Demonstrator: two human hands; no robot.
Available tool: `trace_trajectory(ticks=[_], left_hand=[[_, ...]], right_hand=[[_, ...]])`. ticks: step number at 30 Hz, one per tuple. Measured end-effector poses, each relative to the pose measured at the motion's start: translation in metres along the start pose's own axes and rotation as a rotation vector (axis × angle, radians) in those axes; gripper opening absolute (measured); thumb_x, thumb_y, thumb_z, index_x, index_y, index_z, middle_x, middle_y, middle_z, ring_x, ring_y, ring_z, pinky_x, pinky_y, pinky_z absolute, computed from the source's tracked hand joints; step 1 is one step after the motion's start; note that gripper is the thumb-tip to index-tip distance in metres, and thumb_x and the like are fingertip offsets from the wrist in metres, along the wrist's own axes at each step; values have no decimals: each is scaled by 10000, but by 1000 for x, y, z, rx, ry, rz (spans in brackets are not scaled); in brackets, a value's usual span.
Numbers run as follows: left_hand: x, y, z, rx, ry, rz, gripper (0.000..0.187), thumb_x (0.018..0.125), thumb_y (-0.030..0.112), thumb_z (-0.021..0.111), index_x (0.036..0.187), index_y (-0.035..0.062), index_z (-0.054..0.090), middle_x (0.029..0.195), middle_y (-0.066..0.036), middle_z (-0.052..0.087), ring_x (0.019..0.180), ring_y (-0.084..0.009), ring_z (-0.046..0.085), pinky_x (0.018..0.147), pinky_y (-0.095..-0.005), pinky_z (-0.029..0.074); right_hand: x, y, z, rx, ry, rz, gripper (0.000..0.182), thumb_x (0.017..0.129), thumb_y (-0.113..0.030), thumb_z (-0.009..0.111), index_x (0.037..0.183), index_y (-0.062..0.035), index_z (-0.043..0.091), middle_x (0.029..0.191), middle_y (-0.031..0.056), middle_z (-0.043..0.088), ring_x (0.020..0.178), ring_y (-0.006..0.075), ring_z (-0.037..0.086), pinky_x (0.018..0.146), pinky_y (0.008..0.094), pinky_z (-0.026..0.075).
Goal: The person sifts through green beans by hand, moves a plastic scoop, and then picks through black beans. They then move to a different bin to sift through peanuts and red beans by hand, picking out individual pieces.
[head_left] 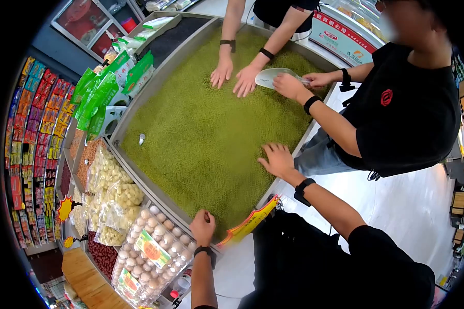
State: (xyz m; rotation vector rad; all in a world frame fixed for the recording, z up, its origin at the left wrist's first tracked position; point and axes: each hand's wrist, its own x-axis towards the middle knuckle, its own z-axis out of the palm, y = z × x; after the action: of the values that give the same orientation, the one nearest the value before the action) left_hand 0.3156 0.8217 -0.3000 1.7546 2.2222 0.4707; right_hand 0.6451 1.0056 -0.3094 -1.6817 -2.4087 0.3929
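A large bin [122,157] holds a wide bed of green beans [191,134]. My right hand [277,160] lies on the beans near the bin's right edge, fingers spread, nothing in it. At the near left corner, my left hand [203,226] is closed over the rim, its fingers curled; what it holds, if anything, is hidden. Across the bin, one person's two hands [234,77] rest on the beans. Another person on the right holds a clear scoop [269,78] with both hands, close to those hands.
Left of the bin are green packets [104,92], bagged pale goods [119,198] and a clear pack of eggs [150,242]. A small white object [142,139] lies on the beans. A yellow and red sign [250,221] hangs on the near edge.
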Motion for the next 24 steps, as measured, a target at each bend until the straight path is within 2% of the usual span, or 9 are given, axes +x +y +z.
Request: trace_trajectory(ticks=[2,5,8,12,20,24], left_hand=[[2,3,-1,-12,-1,2,120,854,191,665,815,94,605,705,-68,623,633,-310,632,569,-439,484],[-1,-1,0,10,-29,-2,122,857,192,661,808,95,606,686,-69,617,631,-316,631,566,-443,483],[-2,1,-3,3,-43,-9,124,859,195,660,802,98,606,676,-70,621,626,-321,630,565,-451,482],[2,2,-1,6,-65,-38,122,858,194,659,799,101,608,672,-70,630,616,-320,631,574,-450,491],[0,-1,-1,-10,-60,-22,118,853,189,665,795,105,607,653,-73,634,607,-314,640,572,-445,501],[-1,0,-1,-25,-41,-15,111,850,184,665,794,108,606,636,-71,635,590,-319,641,555,-452,500]], right_hand=[[6,-1,-6,46,63,122,545,943,-444,597,1345,-79,552,1340,155,582,1265,345,521,1049,495,406],[7,-5,-4,-89,44,152,598,954,-477,574,1386,-67,526,1358,152,572,1276,341,517,1068,502,403],[10,-7,-8,-83,-64,183,626,965,-493,551,1420,-67,501,1378,151,562,1289,339,513,1073,509,407],[13,-4,-4,-118,-50,165,616,968,-490,546,1416,-69,511,1372,158,566,1291,343,512,1069,506,411],[14,-6,-3,-71,-89,206,443,994,-442,508,1168,-53,629,1170,162,639,1145,341,591,963,479,481],[12,-8,-8,-53,-94,204,419,998,-424,508,1119,-45,638,1124,176,652,1114,352,604,940,482,493]])
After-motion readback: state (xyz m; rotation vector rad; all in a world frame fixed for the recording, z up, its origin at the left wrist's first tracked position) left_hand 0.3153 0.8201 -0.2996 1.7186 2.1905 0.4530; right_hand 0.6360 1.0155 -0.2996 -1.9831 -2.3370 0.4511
